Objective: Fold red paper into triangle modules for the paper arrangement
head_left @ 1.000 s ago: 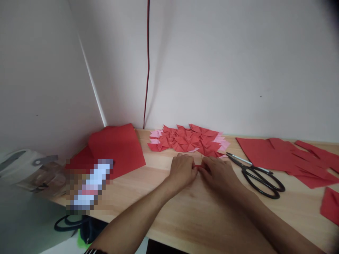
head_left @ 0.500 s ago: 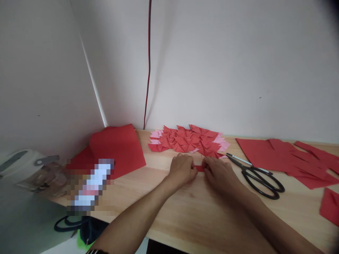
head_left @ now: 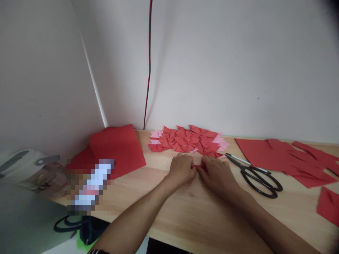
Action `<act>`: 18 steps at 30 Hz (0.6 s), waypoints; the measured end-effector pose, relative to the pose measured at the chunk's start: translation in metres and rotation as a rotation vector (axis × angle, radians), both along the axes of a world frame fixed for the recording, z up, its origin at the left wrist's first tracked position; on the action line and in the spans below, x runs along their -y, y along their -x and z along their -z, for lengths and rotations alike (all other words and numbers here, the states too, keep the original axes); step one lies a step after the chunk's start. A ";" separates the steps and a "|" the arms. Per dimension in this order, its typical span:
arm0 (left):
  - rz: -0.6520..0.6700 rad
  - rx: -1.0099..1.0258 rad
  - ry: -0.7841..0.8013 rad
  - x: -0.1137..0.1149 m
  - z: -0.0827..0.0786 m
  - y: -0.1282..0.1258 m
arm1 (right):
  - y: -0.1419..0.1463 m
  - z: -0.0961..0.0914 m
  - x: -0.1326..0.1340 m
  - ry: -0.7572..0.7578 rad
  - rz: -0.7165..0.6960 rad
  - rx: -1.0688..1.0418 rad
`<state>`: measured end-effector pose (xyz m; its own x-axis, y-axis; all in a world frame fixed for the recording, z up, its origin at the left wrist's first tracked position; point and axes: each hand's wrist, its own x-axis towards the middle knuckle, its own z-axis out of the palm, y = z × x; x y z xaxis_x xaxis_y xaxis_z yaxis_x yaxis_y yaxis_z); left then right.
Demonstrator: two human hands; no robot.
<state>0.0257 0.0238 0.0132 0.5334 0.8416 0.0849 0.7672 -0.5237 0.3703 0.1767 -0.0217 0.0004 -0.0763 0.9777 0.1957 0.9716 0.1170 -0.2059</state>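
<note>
Between my hands a small red paper strip (head_left: 196, 166) lies at the wooden tabletop, mostly covered by fingers. My left hand (head_left: 182, 168) is closed on its left end, fingers curled. My right hand (head_left: 217, 175) is closed on the right end, thumb and fingers pinched close to the left hand. Just beyond them, against the wall, lies a row of folded red and pink paper pieces (head_left: 185, 139). Black-handled scissors (head_left: 261, 180) rest to the right of my right hand, with a slim white pen (head_left: 247, 162) beside the blades.
Large red paper sheets (head_left: 118, 144) lie at the left. More red sheets and cut pieces (head_left: 275, 155) spread at the right, plus another red piece (head_left: 329, 204) nearer the edge. A blurred-out phone-like object (head_left: 92, 185) and a clear plastic bag (head_left: 50, 176) are at the left.
My right hand has shifted left toward my left hand, so less of the red paper shows between them. My left hand stays in nearly the same place.
</note>
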 end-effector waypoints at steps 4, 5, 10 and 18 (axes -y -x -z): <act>0.006 -0.013 0.008 0.001 -0.002 0.002 | -0.005 0.001 0.000 0.029 -0.035 -0.016; 0.006 -0.018 0.008 0.001 -0.002 0.002 | -0.006 0.001 0.000 0.035 -0.043 -0.025; 0.001 -0.063 0.005 0.002 -0.005 0.004 | -0.010 0.003 -0.001 0.042 -0.062 -0.052; -0.013 -0.116 0.006 0.001 -0.007 0.005 | -0.008 -0.001 0.000 0.047 -0.058 -0.061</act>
<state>0.0204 0.0226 0.0204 0.5287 0.8486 0.0179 0.8117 -0.5116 0.2816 0.1849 -0.0214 0.0009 -0.1221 0.9803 0.1555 0.9491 0.1611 -0.2707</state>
